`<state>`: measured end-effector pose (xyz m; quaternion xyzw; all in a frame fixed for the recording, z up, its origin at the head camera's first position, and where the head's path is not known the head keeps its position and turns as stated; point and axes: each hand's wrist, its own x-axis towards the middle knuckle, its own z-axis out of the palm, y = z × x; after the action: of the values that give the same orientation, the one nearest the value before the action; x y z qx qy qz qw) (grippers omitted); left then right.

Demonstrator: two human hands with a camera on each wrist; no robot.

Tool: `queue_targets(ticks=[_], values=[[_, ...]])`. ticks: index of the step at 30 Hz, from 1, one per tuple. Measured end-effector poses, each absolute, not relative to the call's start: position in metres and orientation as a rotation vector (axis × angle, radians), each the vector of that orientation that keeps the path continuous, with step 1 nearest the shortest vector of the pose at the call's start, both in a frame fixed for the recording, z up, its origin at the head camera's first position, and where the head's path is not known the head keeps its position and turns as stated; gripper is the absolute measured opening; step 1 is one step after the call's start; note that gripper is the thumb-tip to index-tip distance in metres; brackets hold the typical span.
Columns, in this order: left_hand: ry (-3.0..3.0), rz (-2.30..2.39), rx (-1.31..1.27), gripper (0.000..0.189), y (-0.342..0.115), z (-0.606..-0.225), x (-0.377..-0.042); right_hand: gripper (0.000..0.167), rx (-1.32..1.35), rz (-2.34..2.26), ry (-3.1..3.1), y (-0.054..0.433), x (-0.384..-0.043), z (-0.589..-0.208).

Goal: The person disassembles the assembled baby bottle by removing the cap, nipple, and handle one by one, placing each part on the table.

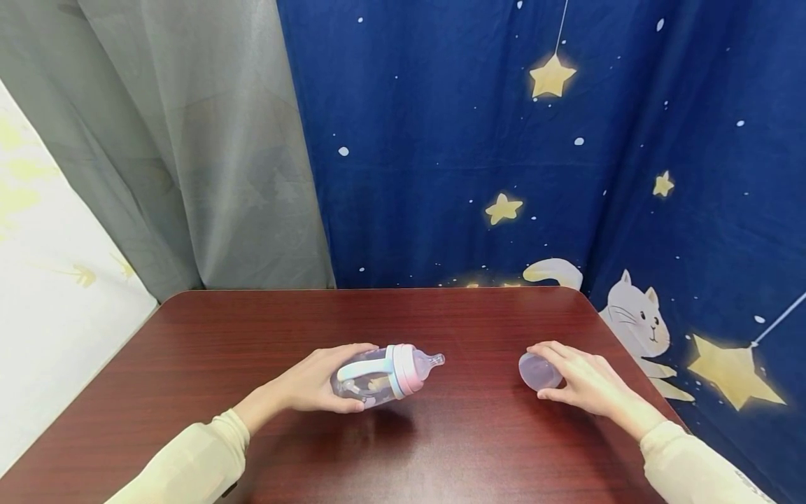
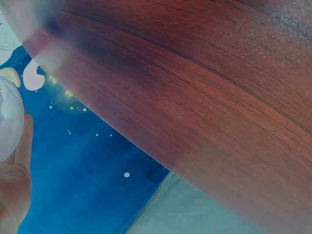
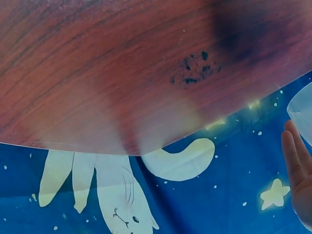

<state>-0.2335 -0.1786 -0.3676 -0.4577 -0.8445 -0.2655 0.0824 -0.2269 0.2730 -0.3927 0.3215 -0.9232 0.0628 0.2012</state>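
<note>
A clear baby bottle [image 1: 371,378] with a pink collar, a pale blue handle and a see-through teat [image 1: 433,361] is tilted on its side over the table. My left hand [image 1: 327,378] grips it round its base end, teat pointing right. To the right, my right hand [image 1: 582,378] holds a translucent bottle cap [image 1: 539,371] between thumb and fingers. At the left wrist view's edge, part of the bottle's rounded clear base [image 2: 9,117] shows against the fingers. The right wrist view catches only the cap's edge [image 3: 302,112] beside the fingertips [image 3: 291,146].
The dark red wooden table [image 1: 252,322] spreads under both hands, with rounded far corners. Behind it hang a grey curtain [image 1: 233,140] and a blue curtain [image 1: 434,140] with stars and a cat. A white patterned surface [image 1: 57,294] borders the left side.
</note>
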Motion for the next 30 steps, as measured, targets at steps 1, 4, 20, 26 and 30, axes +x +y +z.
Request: queue_targets(ticks=[1,4,20,26,30], values=[[-2.524,-0.794,-1.367,0.073,-0.179,-0.368,-0.233,0.067,0.904,0.169,-2.575,0.273,-0.227,-0.394],[-2.525,-0.790,-1.364,0.074,-0.178,-0.367,-0.233,0.067,0.916,0.153,-2.562,0.273,-0.227,-0.397],[-2.519,-0.797,-1.374,0.073,-0.178,-0.368,-0.233,0.066,0.963,0.124,-2.606,0.271,-0.225,-0.408],[-2.512,-0.780,-1.374,0.074,-0.178,-0.369,-0.234,0.065,0.965,0.123,-2.647,0.273,-0.225,-0.410],[-2.510,-0.763,-1.372,0.075,-0.179,-0.370,-0.234,0.065,0.959,0.125,-2.670,0.274,-0.224,-0.410]])
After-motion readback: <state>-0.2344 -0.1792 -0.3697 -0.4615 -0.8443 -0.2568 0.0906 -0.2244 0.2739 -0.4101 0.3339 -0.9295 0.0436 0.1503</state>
